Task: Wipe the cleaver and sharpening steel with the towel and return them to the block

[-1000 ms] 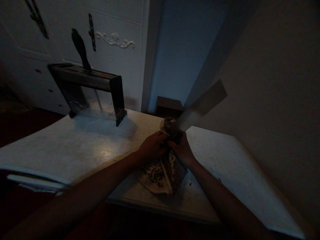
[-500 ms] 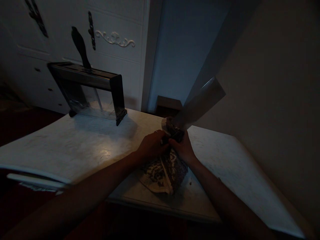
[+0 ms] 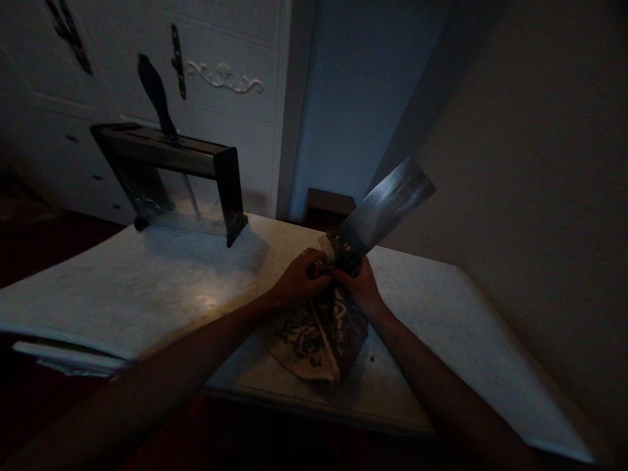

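A cleaver with a broad steel blade (image 3: 390,204) slants up and to the right above the table's far edge. Its handle end is hidden by a brown and cream patterned cloth (image 3: 307,347) and by my fingers. My right hand (image 3: 360,288) is closed round the bunched cloth at the base of the blade, thumb towards the left. Beside it, my left hand (image 3: 304,278) pinches the cloth with curled fingers, close to the right thumb. The lower part of the cloth hangs down onto the tabletop.
A knife stand (image 3: 167,154) with clear sides and a black handle (image 3: 156,91) sticking up stands at the back left of the pale table (image 3: 186,281). White cabinet doors (image 3: 230,118) rise behind it. A dark brown box-like thing (image 3: 331,201) is beyond the table. The room is dim.
The blade has dipped slightly down and to the left, and is no longer blurred. My left fingers have shifted a little on the cloth. My right hand has hardly moved.
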The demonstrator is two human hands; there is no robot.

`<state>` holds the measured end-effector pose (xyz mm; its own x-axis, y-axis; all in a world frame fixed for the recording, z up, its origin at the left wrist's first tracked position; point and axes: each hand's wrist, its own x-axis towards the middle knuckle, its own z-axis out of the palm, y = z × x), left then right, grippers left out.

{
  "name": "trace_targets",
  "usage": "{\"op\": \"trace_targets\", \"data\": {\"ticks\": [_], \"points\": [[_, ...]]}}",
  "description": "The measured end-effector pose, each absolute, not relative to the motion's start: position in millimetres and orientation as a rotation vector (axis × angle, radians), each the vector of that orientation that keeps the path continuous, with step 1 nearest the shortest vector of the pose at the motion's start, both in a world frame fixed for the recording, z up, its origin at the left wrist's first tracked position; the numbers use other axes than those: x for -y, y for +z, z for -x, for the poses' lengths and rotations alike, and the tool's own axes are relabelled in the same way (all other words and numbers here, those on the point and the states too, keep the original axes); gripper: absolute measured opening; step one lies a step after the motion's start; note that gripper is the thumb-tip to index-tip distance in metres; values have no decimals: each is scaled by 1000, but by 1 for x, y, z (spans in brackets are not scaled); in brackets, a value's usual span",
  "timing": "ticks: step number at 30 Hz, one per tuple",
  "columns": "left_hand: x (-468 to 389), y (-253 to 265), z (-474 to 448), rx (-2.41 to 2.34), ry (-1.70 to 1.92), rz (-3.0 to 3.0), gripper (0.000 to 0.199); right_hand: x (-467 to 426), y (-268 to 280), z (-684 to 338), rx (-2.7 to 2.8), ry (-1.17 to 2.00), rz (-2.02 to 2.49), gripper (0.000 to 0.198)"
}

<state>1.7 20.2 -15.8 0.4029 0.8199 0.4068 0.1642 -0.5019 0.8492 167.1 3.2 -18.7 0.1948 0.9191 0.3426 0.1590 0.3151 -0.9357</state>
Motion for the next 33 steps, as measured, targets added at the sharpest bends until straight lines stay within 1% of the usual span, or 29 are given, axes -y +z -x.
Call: {"op": "trace_targets", "data": {"ticks": [3,6,10,13,18,20,24,26,33], "points": [[-21,-14,-2,-785,1114,-1960,17,-5,-20,-171,1267,770,1176,50],[-20,-11,-1,-735,1106,-2043,14,-7,-22,-175,1281,803,1177,51],[-19,-13,0,-713,1192,-2107,20,-9,-22,-176,1366,843,1116,52],[-20,-15,3,-650,1222,-2263,22,-10,-23,-177,1414,802,1149,56],[-17,-16,2,-599,1191,-2538,31,-10,-26,-177,1509,722,1200,59],[-14,-17,-1,-612,1165,-2588,37,-10,-27,-176,1520,699,1238,61],[-10,-19,-7,-729,1116,-2613,55,-8,-23,-173,1539,695,1329,62],[-8,-19,-8,-786,1093,-2594,61,-6,-20,-171,1552,683,1382,59],[-5,-17,-11,-835,1065,-2549,65,0,-11,-166,1624,617,1440,55]]}}
